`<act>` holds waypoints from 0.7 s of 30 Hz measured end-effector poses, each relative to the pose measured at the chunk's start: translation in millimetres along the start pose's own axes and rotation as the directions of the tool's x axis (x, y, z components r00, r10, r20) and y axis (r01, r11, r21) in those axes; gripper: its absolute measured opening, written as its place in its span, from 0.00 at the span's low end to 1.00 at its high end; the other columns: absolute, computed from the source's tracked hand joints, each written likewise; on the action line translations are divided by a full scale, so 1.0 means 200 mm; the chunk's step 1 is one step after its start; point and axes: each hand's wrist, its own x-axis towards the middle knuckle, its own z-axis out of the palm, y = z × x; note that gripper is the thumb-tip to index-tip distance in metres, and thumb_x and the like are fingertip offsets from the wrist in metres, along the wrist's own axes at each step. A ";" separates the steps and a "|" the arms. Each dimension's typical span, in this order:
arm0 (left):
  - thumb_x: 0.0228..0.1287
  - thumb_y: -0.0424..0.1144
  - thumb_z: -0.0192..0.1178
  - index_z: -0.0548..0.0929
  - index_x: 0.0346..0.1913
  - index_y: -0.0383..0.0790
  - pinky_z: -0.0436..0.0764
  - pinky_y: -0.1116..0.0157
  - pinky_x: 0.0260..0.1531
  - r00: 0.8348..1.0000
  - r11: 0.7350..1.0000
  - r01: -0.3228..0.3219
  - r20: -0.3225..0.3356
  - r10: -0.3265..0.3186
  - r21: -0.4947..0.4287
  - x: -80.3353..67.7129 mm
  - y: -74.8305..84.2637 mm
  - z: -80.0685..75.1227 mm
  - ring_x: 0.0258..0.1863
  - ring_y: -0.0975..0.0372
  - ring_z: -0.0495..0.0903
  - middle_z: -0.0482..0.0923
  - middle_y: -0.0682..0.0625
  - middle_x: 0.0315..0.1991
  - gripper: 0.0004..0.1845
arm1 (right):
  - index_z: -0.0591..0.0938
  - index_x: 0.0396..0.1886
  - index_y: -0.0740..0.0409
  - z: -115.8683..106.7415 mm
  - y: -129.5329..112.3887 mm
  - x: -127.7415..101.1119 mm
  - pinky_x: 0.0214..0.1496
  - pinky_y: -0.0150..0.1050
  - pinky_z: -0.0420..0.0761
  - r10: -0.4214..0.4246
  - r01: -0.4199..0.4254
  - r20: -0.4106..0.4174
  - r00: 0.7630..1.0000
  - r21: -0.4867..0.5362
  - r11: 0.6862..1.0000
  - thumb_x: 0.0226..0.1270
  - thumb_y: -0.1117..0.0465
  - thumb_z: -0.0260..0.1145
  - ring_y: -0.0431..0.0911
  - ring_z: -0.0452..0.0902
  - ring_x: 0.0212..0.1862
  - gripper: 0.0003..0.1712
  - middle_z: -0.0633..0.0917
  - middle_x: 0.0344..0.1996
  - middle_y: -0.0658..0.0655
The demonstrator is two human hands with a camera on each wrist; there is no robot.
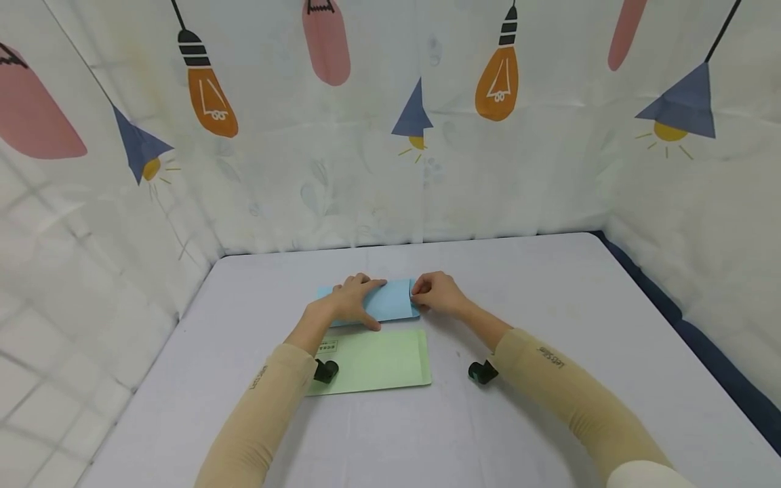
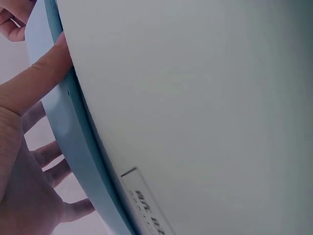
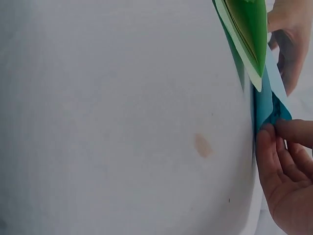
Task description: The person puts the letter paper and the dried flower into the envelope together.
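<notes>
Blue envelope (image 1: 390, 301) lies under left hand (image 1: 354, 298), right hand (image 1: 434, 293) pinching its end.

The right hand (image 3: 288, 181) sat low at the right edge, fingertips (image 3: 266, 134) pinching the end flap of the blue envelope (image 3: 264, 105). The green envelope (image 3: 249, 29) lay just beside it, on the white tabletop (image 3: 122, 122), which carried a small brownish stain (image 3: 203, 145).

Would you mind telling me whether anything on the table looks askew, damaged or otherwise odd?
Nothing stands out. The blue envelope lies flat under the left hand, with the right hand pinching its end. The green envelope lies flat just in front of it, roughly parallel. The one small oddity is a faint brownish spot on the table.
</notes>
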 end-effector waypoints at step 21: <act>0.54 0.59 0.78 0.58 0.82 0.53 0.60 0.39 0.66 0.999 0.998 -0.033 0.007 0.033 0.048 0.00 0.01 -0.01 0.72 0.46 0.59 0.59 0.42 0.73 0.56 | 0.79 0.52 0.67 -0.15 0.03 -0.08 0.42 0.42 0.85 -0.020 0.009 0.104 0.994 0.101 0.995 0.71 0.69 0.68 0.50 0.86 0.42 0.13 0.88 0.44 0.60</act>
